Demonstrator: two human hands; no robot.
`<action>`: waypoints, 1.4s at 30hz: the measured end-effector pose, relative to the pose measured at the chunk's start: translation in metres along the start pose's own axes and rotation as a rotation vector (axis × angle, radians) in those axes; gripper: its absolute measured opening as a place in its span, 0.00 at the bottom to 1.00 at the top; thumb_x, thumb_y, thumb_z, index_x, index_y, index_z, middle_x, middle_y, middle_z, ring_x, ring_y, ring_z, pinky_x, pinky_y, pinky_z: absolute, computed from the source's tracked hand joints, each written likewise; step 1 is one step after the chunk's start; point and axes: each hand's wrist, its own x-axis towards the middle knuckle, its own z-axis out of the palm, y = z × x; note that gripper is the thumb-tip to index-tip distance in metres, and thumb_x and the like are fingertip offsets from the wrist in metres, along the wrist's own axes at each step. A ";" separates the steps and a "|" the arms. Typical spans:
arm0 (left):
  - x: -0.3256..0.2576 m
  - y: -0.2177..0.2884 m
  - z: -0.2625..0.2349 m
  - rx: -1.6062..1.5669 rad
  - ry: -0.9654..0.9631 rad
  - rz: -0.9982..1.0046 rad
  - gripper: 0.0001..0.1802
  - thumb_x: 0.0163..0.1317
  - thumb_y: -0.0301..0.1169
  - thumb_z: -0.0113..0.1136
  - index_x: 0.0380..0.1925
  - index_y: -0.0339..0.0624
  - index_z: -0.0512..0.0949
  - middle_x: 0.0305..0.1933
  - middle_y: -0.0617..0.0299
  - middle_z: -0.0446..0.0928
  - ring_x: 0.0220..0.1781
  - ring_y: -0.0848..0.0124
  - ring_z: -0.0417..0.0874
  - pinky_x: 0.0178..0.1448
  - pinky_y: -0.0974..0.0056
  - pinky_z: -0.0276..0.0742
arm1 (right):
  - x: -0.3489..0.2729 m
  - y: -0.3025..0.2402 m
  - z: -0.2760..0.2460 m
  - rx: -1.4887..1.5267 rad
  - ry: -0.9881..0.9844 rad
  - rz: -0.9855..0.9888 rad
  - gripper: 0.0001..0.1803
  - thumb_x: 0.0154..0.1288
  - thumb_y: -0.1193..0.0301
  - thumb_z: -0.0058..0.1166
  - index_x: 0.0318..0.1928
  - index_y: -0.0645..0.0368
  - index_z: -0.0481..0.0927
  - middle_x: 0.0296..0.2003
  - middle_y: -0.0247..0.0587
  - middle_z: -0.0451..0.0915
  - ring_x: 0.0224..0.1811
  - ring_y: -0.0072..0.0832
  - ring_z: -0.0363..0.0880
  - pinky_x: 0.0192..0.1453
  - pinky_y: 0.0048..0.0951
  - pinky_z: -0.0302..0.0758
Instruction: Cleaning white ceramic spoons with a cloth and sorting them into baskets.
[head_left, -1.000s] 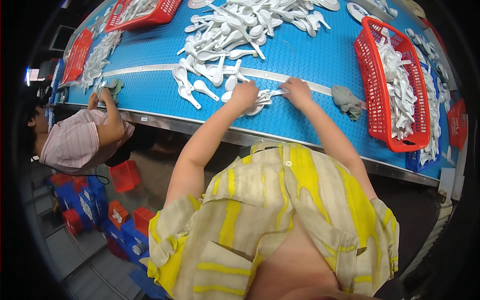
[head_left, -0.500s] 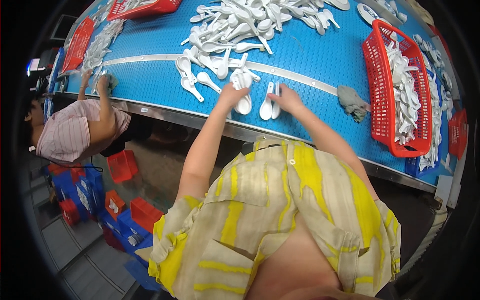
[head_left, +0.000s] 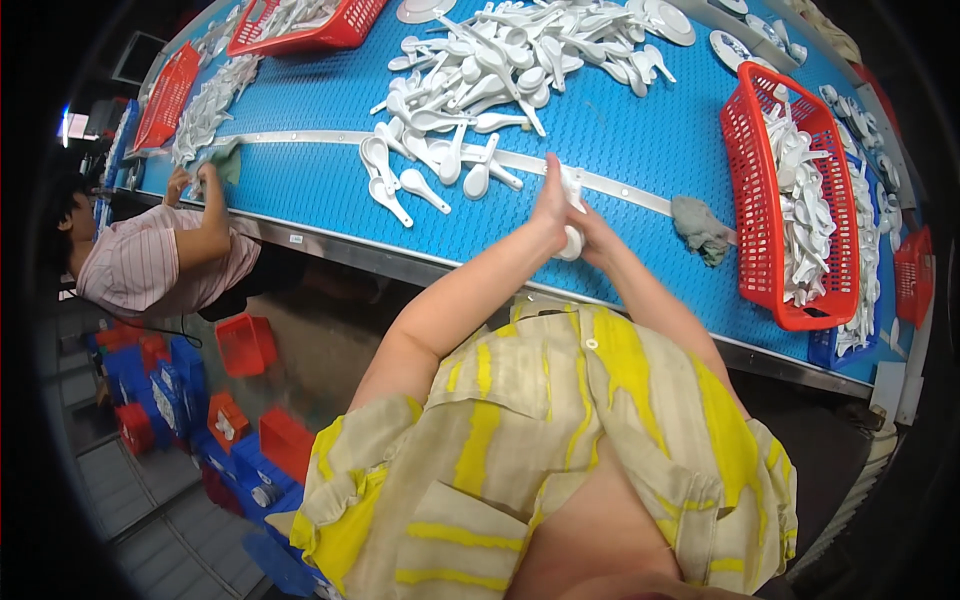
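My left hand [head_left: 549,208] and my right hand [head_left: 597,236] are brought together just above the near edge of the blue table [head_left: 320,190]. Pressed between them is a bunch of white soup spoons [head_left: 571,244], whose bowls show below the palms and whose handles show at the top. The fingers of my left hand lie straight along the bunch; my right fingers are partly hidden behind it. To the left of my hands lie several loose white spoons [head_left: 425,190]. Beyond them spreads a big heap of the same spoons [head_left: 490,65].
A red basket [head_left: 757,215] full of spoons stands at the right, with a grey rag [head_left: 700,230] beside it. Another red basket [head_left: 368,25] sits at the far left. A co-worker [head_left: 165,250] handles spoons and a green cloth at the left. A metal strip [head_left: 625,190] crosses the table.
My hands, apart before, have met, the left one moving right with its spoons. The two spoons by my right hand have left the table. The co-worker's cloth has lifted.
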 end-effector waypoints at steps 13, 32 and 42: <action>-0.007 0.037 -0.023 1.159 -0.325 0.765 0.26 0.52 0.39 0.59 0.52 0.45 0.68 0.49 0.59 0.73 0.50 0.66 0.73 0.49 0.61 0.69 | -0.056 -0.059 -0.072 0.604 -0.324 -0.472 0.37 0.50 0.56 0.59 0.57 0.57 0.60 0.52 0.48 0.68 0.55 0.46 0.65 0.60 0.49 0.62; 0.021 0.048 -0.107 2.225 0.232 0.900 0.19 0.38 0.39 0.63 0.32 0.44 0.76 0.37 0.59 0.71 0.43 0.62 0.73 0.48 0.51 0.67 | -0.087 -0.203 -0.141 -0.850 0.626 -0.924 0.20 0.56 0.66 0.56 0.48 0.60 0.73 0.43 0.38 0.75 0.46 0.25 0.72 0.50 0.24 0.67; 0.038 0.026 -0.104 1.454 -0.010 0.411 0.20 0.53 0.39 0.50 0.43 0.39 0.71 0.35 0.57 0.77 0.35 0.63 0.79 0.37 0.62 0.73 | 0.014 -0.147 -0.172 -1.639 0.703 -0.379 0.18 0.54 0.63 0.55 0.47 0.48 0.75 0.54 0.39 0.68 0.55 0.37 0.67 0.56 0.34 0.65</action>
